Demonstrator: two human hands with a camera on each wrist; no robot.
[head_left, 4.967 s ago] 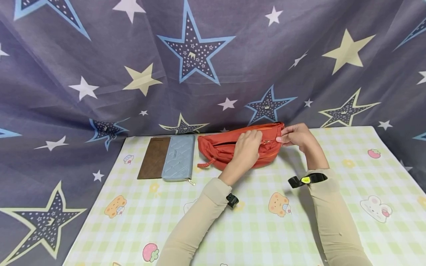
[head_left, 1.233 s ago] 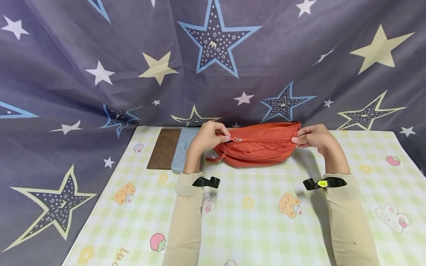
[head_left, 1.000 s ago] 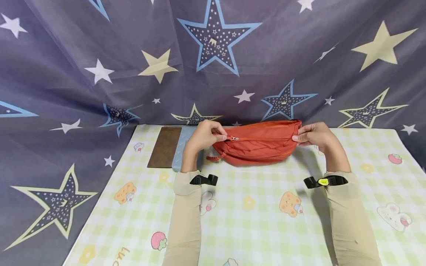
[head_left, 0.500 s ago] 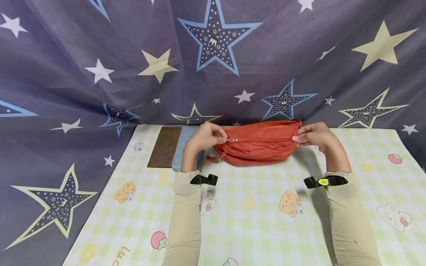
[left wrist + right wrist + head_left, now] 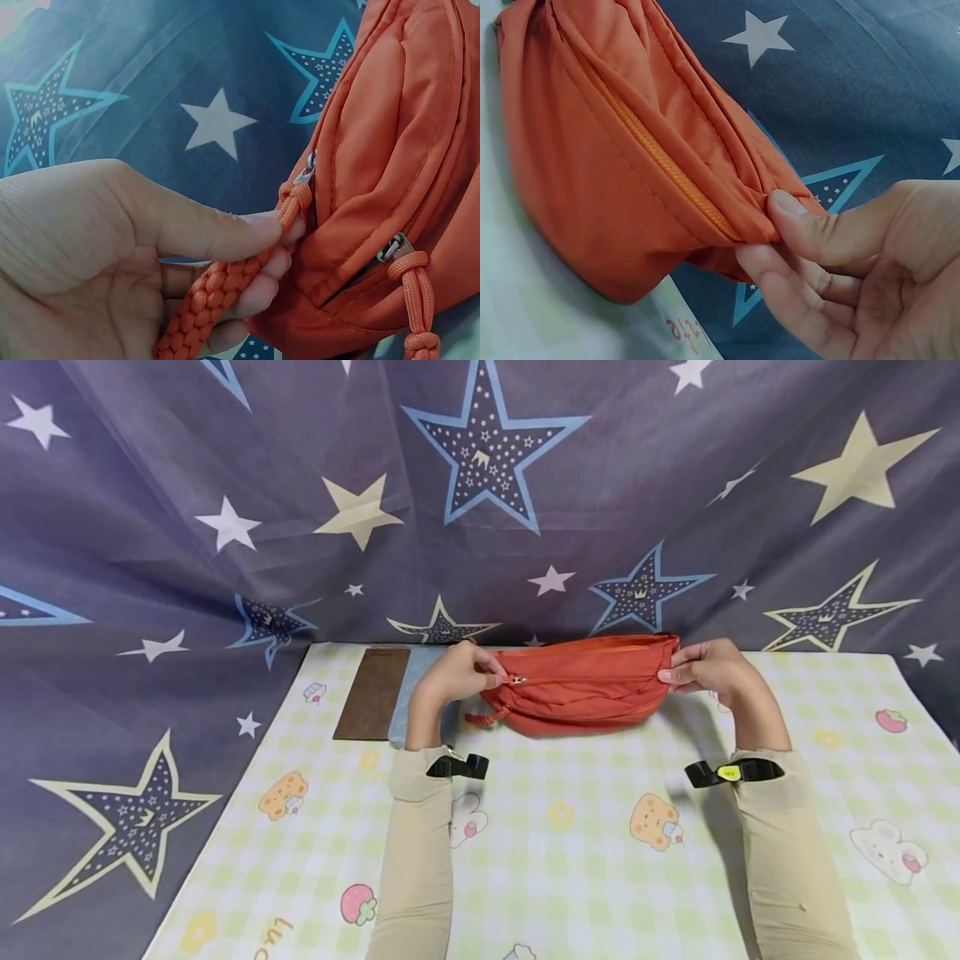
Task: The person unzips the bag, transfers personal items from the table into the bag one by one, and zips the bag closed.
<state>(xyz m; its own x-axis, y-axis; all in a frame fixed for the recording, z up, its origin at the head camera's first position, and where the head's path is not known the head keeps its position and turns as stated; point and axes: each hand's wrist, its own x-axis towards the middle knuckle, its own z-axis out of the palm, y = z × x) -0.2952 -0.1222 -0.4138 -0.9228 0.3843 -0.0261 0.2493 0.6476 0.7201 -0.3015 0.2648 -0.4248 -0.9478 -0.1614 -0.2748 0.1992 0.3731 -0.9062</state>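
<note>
An orange-red waist bag (image 5: 585,689) stands at the back of the table, its upper front zipper drawn along to the left end. My left hand (image 5: 457,677) pinches the braided cord zipper pull (image 5: 206,304) between thumb and fingers. In the left wrist view the metal slider (image 5: 307,169) sits just beyond the fingertips. A second zipper pull (image 5: 414,292) hangs free from the lower pocket. With thumb and fingers my right hand (image 5: 708,672) pinches the bag's right end; the right wrist view shows the pinched fabric corner beside a lower zipper (image 5: 664,157).
Left of the bag lie a brown flat leather-like piece (image 5: 372,693) and a light blue quilted wallet (image 5: 408,702), partly behind my left hand. A checked cloth covers the table (image 5: 555,877). A star-patterned curtain (image 5: 285,468) rises directly behind.
Five seconds ago the upper zipper gaped and my left hand lay over the bag's middle. It now holds the pull at the left end, and the zipper line is closed. My right hand keeps its pinch.
</note>
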